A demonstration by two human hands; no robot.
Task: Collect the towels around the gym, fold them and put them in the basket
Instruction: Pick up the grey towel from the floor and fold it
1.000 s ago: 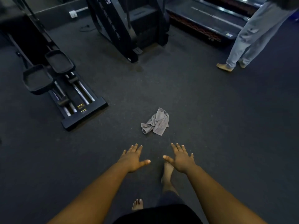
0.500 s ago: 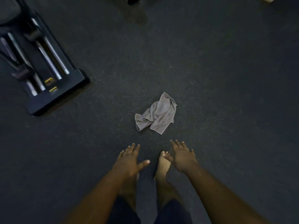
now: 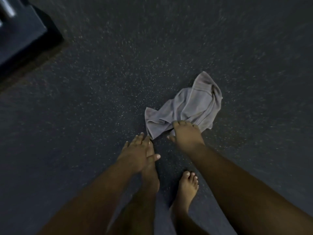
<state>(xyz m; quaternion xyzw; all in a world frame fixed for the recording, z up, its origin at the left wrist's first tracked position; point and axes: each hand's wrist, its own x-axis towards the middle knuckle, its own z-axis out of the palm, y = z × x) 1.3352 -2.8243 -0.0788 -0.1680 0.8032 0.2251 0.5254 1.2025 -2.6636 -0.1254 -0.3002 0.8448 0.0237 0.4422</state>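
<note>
Head view: gray towel (image 3: 188,107) lay crumpled on the speckled dark floor (image 3: 101,82), the landmark here. My right hand (image 3: 185,134) sat over the towel's near edge, fingers spread flat, thumb out, gripping nothing I could see. My left hand (image 3: 137,153) hovered just beside the towel's near-left corner, fingers loose and wide. Bare feet stood nearer than the towel. Machine base (image 3: 22,36) sat well apart, far left of it; open floor on all other sides.
</note>
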